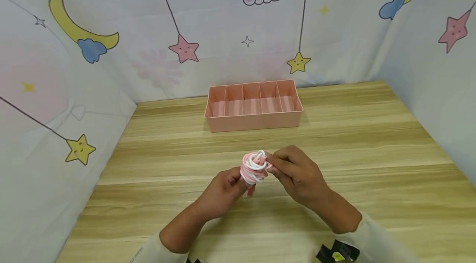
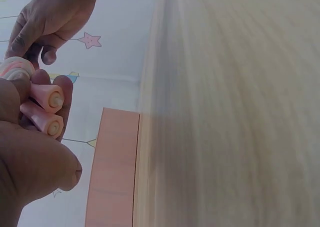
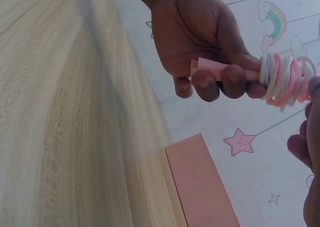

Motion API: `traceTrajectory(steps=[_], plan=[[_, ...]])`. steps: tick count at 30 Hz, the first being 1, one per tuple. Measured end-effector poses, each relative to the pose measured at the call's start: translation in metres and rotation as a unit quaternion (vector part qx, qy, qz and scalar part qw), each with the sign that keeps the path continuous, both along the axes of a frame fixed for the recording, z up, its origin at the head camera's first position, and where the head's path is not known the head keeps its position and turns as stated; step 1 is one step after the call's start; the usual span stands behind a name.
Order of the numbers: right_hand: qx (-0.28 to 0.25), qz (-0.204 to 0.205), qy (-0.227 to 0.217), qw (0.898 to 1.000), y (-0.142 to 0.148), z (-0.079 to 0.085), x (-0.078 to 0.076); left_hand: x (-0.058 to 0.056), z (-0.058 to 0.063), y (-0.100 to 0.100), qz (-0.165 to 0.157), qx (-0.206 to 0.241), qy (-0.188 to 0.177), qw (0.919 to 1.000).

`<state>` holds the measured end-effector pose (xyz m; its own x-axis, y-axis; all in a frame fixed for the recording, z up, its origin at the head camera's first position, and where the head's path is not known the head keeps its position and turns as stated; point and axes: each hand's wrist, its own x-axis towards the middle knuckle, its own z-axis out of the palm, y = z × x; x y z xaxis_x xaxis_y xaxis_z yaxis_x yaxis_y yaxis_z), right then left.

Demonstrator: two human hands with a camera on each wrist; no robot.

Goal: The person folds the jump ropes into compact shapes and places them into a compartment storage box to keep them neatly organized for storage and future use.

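Note:
A jump rope [image 1: 253, 169] is bundled up above the table, its pink and white cord wound in tight loops round its two handles. My left hand [image 1: 222, 193] grips the pink handles [image 2: 47, 98], fingers curled round them below the coil. The handle ends poke out side by side in the left wrist view. On the other side, my right hand [image 1: 302, 176] pinches a bit of the cord at the coil's upper right. Seen from the right wrist, the wound cord [image 3: 285, 82] sits between both hands.
Behind the hands, a pink box [image 1: 254, 122] with several compartments stands near the back of the wood-grain table [image 1: 163, 139]. A patterned cloth [image 1: 223, 19] with stars and moons hangs along the back and sides.

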<state>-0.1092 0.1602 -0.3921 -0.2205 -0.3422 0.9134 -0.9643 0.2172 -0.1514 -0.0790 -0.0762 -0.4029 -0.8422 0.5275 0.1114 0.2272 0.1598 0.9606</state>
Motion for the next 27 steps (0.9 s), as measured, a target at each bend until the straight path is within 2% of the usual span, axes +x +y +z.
traceTrajectory(steps=[4,7,12,15,20,24,25,27], plan=[[-0.052,-0.008,0.008,0.999,-0.007,0.001,0.000,0.001,0.001,0.000,0.004,-0.004,-0.012,0.9999],[-0.061,-0.010,0.024,0.998,-0.011,0.002,0.000,0.001,0.001,0.001,0.008,0.000,-0.017,0.9998],[-0.065,0.005,0.087,0.994,-0.018,0.005,0.000,0.002,0.000,0.003,0.008,0.012,-0.027,0.9995],[-0.064,0.014,0.100,0.993,-0.021,0.005,0.001,0.002,0.000,0.003,0.011,0.018,-0.032,0.9993],[-0.084,0.015,0.052,0.995,-0.021,-0.002,0.004,0.003,-0.001,0.005,0.020,0.012,-0.028,0.9993],[-0.090,-0.020,0.004,0.996,-0.017,-0.005,0.004,0.004,-0.002,0.007,0.034,0.014,-0.027,0.9990],[-0.088,-0.032,-0.018,0.995,-0.016,-0.005,0.005,0.004,-0.002,0.007,0.039,0.017,-0.025,0.9988],[-0.083,-0.043,-0.096,0.991,-0.013,-0.003,0.009,0.004,-0.003,0.009,0.051,0.017,-0.014,0.9985]])
